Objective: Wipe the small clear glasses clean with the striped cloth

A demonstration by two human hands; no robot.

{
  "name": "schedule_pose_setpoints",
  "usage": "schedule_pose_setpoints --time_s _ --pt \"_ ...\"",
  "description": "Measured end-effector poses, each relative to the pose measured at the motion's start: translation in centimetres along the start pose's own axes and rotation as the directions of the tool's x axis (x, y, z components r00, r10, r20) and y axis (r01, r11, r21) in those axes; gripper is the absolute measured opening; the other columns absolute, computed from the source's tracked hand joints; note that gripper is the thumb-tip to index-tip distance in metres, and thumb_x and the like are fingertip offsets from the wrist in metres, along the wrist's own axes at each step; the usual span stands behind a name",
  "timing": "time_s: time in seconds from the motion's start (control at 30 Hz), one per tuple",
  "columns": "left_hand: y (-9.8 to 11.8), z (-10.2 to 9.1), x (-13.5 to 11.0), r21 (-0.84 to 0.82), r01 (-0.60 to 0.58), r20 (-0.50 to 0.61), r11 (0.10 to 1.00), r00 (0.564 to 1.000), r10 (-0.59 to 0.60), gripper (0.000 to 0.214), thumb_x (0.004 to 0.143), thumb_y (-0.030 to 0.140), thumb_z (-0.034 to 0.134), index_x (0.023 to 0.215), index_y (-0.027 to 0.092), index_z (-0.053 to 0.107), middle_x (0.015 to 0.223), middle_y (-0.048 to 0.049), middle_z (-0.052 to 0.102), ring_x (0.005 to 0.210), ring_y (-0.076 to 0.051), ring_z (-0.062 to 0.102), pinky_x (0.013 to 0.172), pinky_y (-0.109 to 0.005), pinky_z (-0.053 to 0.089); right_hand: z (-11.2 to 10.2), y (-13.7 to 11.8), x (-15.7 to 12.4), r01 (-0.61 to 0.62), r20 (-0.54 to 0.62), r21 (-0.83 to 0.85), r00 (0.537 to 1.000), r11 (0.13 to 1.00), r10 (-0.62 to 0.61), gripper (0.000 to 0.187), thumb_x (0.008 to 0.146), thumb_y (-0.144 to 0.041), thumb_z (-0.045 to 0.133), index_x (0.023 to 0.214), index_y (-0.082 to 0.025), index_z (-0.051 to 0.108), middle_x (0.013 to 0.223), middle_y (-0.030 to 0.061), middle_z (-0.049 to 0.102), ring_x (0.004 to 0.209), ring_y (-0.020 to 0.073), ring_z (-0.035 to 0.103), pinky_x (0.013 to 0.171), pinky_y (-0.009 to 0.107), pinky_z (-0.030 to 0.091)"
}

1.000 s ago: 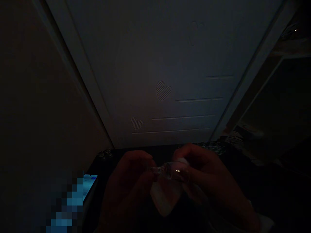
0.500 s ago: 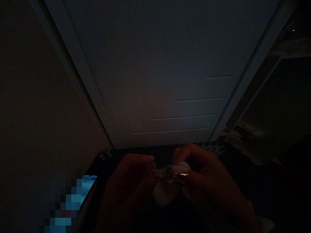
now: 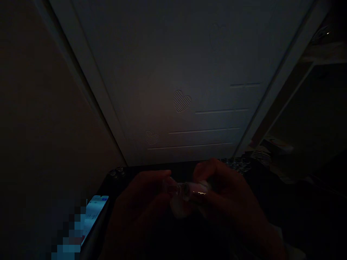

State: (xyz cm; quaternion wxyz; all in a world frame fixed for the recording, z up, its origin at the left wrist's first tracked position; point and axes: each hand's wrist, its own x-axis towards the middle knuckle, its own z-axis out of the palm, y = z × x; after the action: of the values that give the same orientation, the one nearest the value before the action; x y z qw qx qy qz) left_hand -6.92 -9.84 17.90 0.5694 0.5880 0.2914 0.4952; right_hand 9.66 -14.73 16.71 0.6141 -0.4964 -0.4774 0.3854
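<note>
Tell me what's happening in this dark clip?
A person works in very dim light over a dark surface. Both hands meet at the middle: the left hand and the right hand each pinch an end of a small clear glass piece lying sideways between them. A pale cloth or tissue hangs just under it; which hand holds it cannot be told. A lit phone lies to the left, and a panel with heart marks stands behind.
</note>
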Motion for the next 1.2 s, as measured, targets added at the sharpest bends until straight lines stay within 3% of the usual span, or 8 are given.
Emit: schedule_pose_setpoints --time_s 0.2,0.3,0.43,0.53,0.67,0.83,1.07,1.2 --pt "0.5 0.9 -0.2 0.033 0.027 -0.164 0.999 0.986 -0.021 0.009 0.068 0.036 0.083 0.076 0.035 0.080 0.073 0.0055 0.075 0.071 -0.013 0.070 0.070 -0.016 0.057 -0.1 0.4 0.1 0.145 -0.060 -0.098 0.987 0.985 -0.151 0.017 0.073 -0.026 0.075 0.070 -0.022 0.059 0.068 -0.0024 0.059 0.054 0.0107 0.053 0.044 0.020 0.039" --pt "0.6 1.1 -0.4 0.042 0.036 -0.178 0.998 0.984 -0.028 0.008 0.067 0.032 0.082 0.075 0.035 0.080 0.073 0.0058 0.075 0.073 -0.013 0.071 0.070 -0.016 0.057 0.0 0.3 0.3 0.174 -0.098 -0.161 0.977 0.971 -0.191 0.013 0.073 -0.025 0.074 0.072 -0.023 0.060 0.070 -0.0023 0.060 0.057 0.0119 0.054 0.047 0.021 0.040" --pt "0.6 0.9 -0.6 0.106 0.048 -0.173 0.993 0.984 -0.029 0.012 0.069 0.033 0.080 0.081 0.035 0.080 0.083 0.0044 0.078 0.081 -0.016 0.073 0.079 -0.020 0.057 0.1 -0.1 0.7 0.235 -0.226 -0.320 0.922 0.918 -0.315 0.017 0.064 -0.021 0.075 0.073 -0.024 0.061 0.073 -0.0021 0.061 0.067 0.0151 0.056 0.056 0.024 0.043" --pt "0.3 0.5 -0.6 0.198 0.032 -0.179 0.980 0.984 0.004 0.015 0.072 0.032 0.076 0.087 0.034 0.079 0.088 0.0041 0.079 0.086 -0.016 0.073 0.081 -0.020 0.057 0.3 -0.6 0.7 0.189 -0.284 -0.419 0.902 0.888 -0.326 0.015 0.061 -0.023 0.072 0.066 -0.024 0.058 0.063 -0.0031 0.057 0.061 0.0155 0.052 0.054 0.026 0.039" --pt "-0.3 0.0 0.0 0.280 -0.043 -0.112 0.959 0.991 0.077 0.016 0.076 0.030 0.073 0.091 0.034 0.079 0.091 0.0052 0.080 0.085 -0.014 0.075 0.076 -0.015 0.058 0.3 -0.9 0.6 0.107 -0.252 -0.395 0.943 0.912 -0.220 0.013 0.067 -0.028 0.067 0.061 -0.024 0.056 0.057 -0.0026 0.058 0.056 0.0158 0.054 0.050 0.026 0.039" --pt "-0.7 -0.3 0.3 0.310 -0.117 -0.084 0.943 0.985 0.150 0.015 0.079 0.027 0.072 0.092 0.032 0.078 0.089 0.0052 0.080 0.082 -0.013 0.075 0.073 -0.014 0.058 0.1 -0.4 0.5 0.114 -0.201 -0.330 0.961 0.937 -0.188 0.009 0.073 -0.029 0.069 0.069 -0.024 0.063 0.064 -0.0022 0.066 0.062 0.0163 0.061 0.055 0.027 0.045" --pt "-0.4 -0.2 0.2 0.195 -0.073 -0.103 0.978 0.990 0.095 0.012 0.076 0.026 0.076 0.088 0.029 0.075 0.083 0.0054 0.080 0.077 -0.014 0.076 0.068 -0.015 0.059 0.3 -0.1 0.3 0.146 -0.146 -0.196 0.973 0.970 -0.176 0.006 0.078 -0.028 0.071 0.076 -0.024 0.067 0.072 0.0004 0.070 0.069 0.0185 0.065 0.057 0.028 0.048" --pt "-0.3 -0.5 0.5 0.175 -0.061 -0.126 0.983 0.989 0.083 0.012 0.075 0.030 0.077 0.086 0.029 0.074 0.082 0.0048 0.080 0.076 -0.015 0.076 0.067 -0.017 0.060 -0.2 -0.1 0.2 0.216 -0.033 -0.170 0.974 0.962 -0.225 0.006 0.081 -0.025 0.069 0.087 -0.025 0.071 0.086 0.0031 0.074 0.083 0.0210 0.069 0.062 0.029 0.052"
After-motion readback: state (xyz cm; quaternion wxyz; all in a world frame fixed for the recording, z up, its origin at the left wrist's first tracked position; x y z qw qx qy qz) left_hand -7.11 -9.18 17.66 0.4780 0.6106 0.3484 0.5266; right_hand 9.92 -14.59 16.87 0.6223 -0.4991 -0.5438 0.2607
